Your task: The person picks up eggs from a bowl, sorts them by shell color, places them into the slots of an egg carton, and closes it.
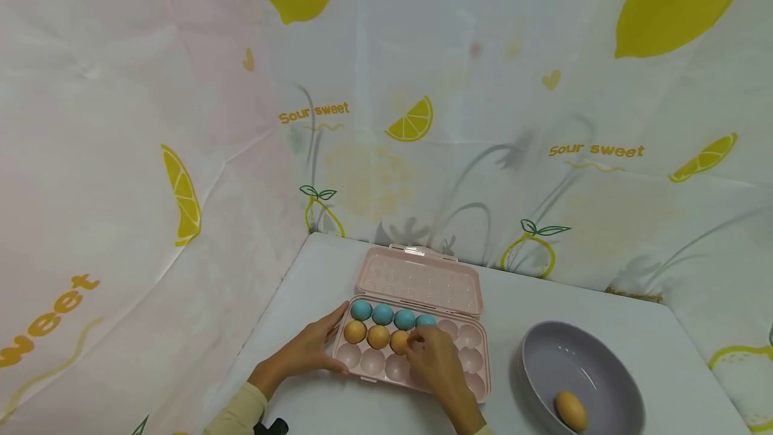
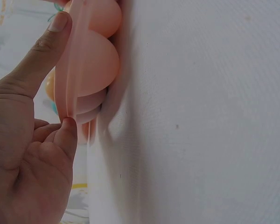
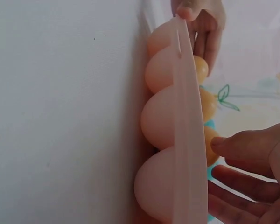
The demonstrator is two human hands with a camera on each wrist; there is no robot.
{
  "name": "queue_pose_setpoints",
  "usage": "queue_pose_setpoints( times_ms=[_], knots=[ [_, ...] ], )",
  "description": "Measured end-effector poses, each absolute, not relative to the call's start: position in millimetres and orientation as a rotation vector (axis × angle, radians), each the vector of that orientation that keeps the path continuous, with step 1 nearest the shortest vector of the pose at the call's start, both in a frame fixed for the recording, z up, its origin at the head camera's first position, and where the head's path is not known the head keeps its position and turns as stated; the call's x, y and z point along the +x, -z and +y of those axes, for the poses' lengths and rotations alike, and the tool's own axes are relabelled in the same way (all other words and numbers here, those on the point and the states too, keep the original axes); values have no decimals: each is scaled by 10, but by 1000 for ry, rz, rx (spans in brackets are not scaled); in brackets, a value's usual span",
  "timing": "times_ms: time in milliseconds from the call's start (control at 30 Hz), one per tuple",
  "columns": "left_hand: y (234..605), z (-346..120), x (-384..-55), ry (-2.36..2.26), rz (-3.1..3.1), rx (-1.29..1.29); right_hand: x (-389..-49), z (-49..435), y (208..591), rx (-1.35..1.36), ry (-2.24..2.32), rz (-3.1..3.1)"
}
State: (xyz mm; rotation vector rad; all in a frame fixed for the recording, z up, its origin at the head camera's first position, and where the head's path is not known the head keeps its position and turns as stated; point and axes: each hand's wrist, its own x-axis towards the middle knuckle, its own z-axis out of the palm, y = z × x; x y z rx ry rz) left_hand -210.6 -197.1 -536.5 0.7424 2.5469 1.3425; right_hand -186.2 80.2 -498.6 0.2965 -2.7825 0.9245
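A pink egg carton (image 1: 362,376) lies with its lid (image 1: 423,280) folded back. Several blue eggs (image 1: 383,315) fill the far row, the rightmost partly covered by my right hand. Three orange eggs (image 1: 378,337) sit in the middle row. My left hand (image 1: 308,349) holds the carton's left end, thumb (image 2: 53,35) along the near side of the rim. At the third orange egg (image 3: 212,148), my right hand (image 1: 436,362) pinches with thumb and index finger while the other fingers reach past it. The egg rests low in its cup.
To the right of the carton, a grey-purple bowl (image 1: 594,361) stands on the white table (image 1: 507,301), with one orange egg (image 1: 571,411) inside. Lemon-printed sheets (image 1: 386,86) hang behind and to the left. Empty cups (image 1: 470,335) show at the carton's right.
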Motion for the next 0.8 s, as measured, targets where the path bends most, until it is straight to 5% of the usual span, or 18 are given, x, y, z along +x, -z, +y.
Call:
queue_pose_setpoints(
  times_ms=[800],
  knots=[
    [5358,-1981,-2114,-1401,2489,742,-1564,1801,4679,291,-701,-2546]
  ],
)
